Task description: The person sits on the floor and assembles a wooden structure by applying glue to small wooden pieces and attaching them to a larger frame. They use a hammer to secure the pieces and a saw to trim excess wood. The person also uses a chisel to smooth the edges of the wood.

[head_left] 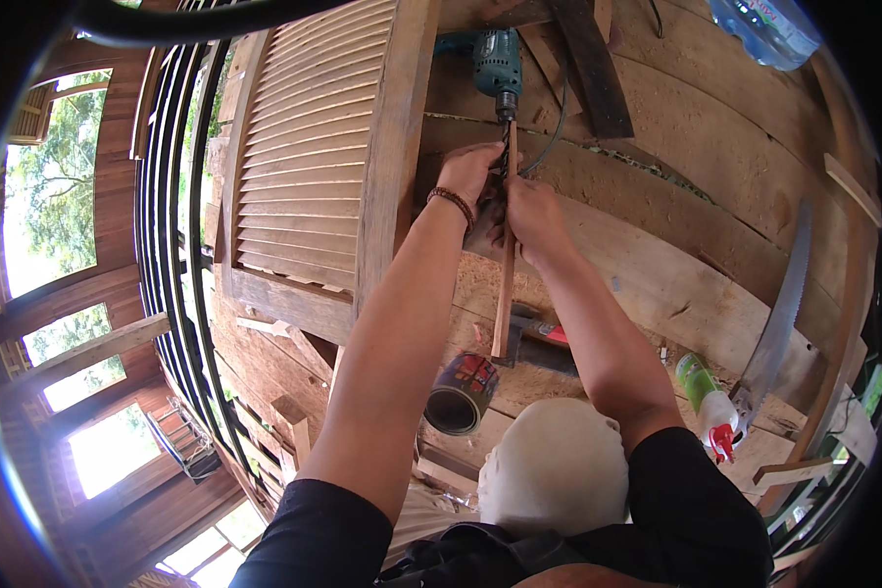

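Observation:
A long thin wooden strip runs lengthwise in front of me, its far end beside the chuck of a green power drill. My right hand is closed around the strip near its middle. My left hand, a beaded bracelet at its wrist, is closed at the strip's left side, just short of the chuck. Its fingertips are partly hidden, and a dark object I cannot make out shows between the hands. Left of my hands lies a louvred wooden shutter in a thick frame.
An open paint can stands on the boards below the strip. At the right are a handsaw and a green-and-white spray bottle with a red nozzle. A clear plastic bottle lies far right. A pale rounded form fills the near middle.

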Demonstrator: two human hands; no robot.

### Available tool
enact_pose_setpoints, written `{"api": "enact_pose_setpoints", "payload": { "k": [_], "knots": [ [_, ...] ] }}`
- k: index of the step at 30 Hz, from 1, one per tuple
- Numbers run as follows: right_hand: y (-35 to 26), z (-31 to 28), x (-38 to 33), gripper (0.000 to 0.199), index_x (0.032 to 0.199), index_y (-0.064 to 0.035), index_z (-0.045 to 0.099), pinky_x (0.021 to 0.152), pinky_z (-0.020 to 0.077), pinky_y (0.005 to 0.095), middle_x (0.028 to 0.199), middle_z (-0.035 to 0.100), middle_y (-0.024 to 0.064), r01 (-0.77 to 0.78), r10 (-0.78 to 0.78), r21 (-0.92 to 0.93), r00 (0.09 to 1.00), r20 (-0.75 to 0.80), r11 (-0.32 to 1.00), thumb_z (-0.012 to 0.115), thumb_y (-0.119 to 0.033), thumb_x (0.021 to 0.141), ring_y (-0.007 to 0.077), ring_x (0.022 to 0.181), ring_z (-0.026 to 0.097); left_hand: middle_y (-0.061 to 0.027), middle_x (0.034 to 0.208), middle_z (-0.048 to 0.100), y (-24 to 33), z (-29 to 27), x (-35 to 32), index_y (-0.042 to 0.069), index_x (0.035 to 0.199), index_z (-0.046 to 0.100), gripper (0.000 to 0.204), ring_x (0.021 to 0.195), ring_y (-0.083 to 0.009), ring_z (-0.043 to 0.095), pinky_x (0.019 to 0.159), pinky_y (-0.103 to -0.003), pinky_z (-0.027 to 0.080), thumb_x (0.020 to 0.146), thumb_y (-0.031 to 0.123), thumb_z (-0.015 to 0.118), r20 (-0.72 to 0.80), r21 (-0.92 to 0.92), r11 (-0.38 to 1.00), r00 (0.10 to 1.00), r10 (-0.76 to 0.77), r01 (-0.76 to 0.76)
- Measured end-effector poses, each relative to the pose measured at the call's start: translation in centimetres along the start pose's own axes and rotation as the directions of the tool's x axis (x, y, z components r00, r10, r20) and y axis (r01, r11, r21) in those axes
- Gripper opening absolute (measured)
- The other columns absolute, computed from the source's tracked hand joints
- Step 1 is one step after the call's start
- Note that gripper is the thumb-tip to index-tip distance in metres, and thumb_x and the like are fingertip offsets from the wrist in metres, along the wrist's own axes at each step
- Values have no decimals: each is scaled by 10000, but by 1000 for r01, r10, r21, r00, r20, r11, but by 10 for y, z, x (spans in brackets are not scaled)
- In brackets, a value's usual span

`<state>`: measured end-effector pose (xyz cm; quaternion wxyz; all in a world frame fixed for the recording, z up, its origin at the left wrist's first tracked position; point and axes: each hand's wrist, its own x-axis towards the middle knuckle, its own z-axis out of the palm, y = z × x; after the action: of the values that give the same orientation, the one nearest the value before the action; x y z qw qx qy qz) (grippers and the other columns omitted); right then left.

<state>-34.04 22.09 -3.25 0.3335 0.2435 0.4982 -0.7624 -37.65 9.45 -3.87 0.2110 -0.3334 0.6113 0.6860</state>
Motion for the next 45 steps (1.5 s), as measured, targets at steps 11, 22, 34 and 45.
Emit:
{"api": "enact_pose_setpoints", "payload": {
  "k": [11, 22, 34, 45],
  "knots": [
    [6, -10, 0, 326, 841, -8, 569, 438, 419, 357, 620, 530, 83, 21, -19, 173, 1000, -12, 985, 442, -265, 995, 205, 489, 514, -67, 1017, 727, 2, 6, -1, 47, 1081, 666, 298, 688, -146, 611, 646, -318, 498, 947, 312, 642, -85, -12, 1000, 996, 19, -20],
    [29, -96, -99, 302, 802, -8, 570, 443, 359, 316, 592, 522, 61, 80, -53, -61, 933, 356, 995, 421, -210, 969, 152, 436, 450, -106, 1122, 704, 0, 14, -120, 73, 1223, 683, 354, 902, -234, 698, 862, -416, 562, 882, 166, 700, 144, 793, 132, 393, 908, -595],
    [21, -97, -211, 322, 1041, -6, 723, 685, 515, 384, 813, 691, 187, 482, -253, -728, 876, 411, 487, 554, -226, 880, 270, 696, 642, -49, 927, 671, -45, 21, -253, 124, 913, 691, 201, 935, -286, 644, 944, -452, 459, 722, 137, 753, 742, 599, -272, 394, 543, -753],
    [36, -155, -340, 195, 982, -15, 674, 779, 521, 402, 1011, 681, 135, 592, -918, -803, 350, 187, 62, 634, -183, 892, 279, 899, 645, -102, 877, 710, -84, 18, -266, 35, 905, 723, 157, 803, -236, 690, 726, -352, 530, 819, 163, 749, 544, 615, 133, 541, 641, -777]
  ]
}}
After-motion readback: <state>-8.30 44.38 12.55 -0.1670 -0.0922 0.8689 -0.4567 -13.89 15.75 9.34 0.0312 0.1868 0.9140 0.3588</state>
